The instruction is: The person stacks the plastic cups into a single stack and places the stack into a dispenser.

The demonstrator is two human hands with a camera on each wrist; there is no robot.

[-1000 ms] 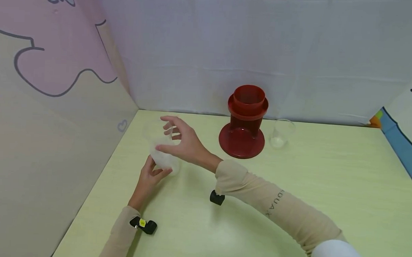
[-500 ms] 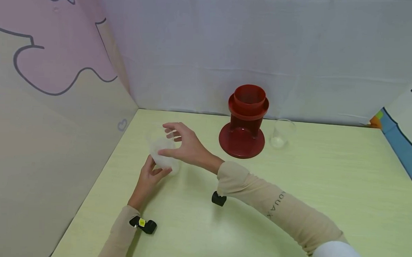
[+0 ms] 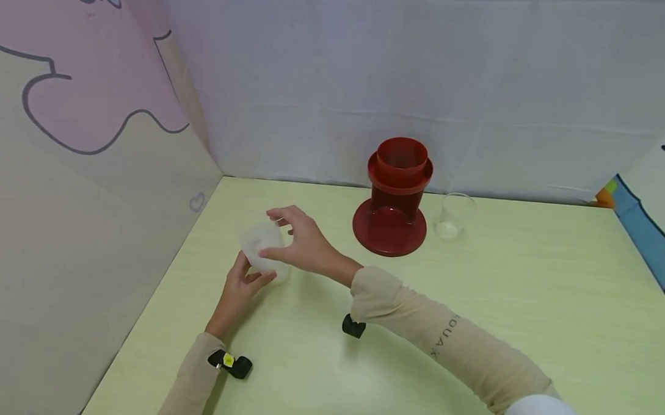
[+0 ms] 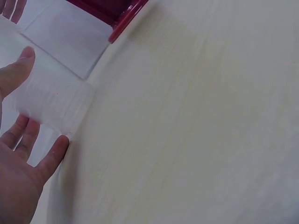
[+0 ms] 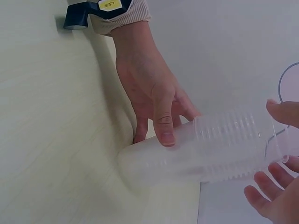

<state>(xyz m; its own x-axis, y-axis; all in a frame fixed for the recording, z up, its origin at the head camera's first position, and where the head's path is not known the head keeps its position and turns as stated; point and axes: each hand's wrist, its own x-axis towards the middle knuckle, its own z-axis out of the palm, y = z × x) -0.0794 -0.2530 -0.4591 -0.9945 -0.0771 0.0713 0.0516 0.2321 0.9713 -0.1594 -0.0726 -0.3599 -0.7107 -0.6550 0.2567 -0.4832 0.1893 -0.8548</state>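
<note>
A stack of nested clear plastic cups stands, tilted, on the left part of the table. In the right wrist view the stack's several rims show as close ridges. My left hand grips the stack near its base, thumb on one side and fingers on the other. Higher up, my right hand holds around the topmost cup, its thumb against the wall and its fingers partly hidden behind. In the left wrist view the stack passes between both hands.
Toward the back of the table stands a red round-based holder with a red cup in its top. Right of it is a single clear cup. A white curtain hangs behind, and a patterned wall borders the left.
My right hand has come down and slightly right along the stack, and the top cup has sunk lower into it. My left hand has stayed at the base.
</note>
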